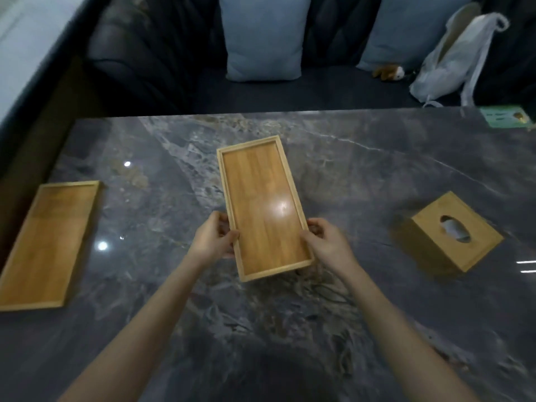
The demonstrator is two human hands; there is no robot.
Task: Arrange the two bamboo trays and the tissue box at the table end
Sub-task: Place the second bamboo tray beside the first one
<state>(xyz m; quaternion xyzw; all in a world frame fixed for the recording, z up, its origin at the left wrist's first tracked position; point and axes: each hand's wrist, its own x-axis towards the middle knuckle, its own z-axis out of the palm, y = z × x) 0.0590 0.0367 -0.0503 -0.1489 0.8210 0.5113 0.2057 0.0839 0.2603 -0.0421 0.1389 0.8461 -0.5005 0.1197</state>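
A long bamboo tray lies lengthwise in the middle of the dark marble table, its near end toward me. My left hand grips its left rim near that end, and my right hand grips the right rim opposite. Whether the tray rests on the table or is slightly lifted I cannot tell. A second bamboo tray lies flat at the table's left edge. A bamboo tissue box with an oval slot stands at the right, turned at an angle.
A dark sofa with two pale blue cushions runs along the table's far edge. A white bag and a small plush toy lie on it. A green card sits at the table's far right corner.
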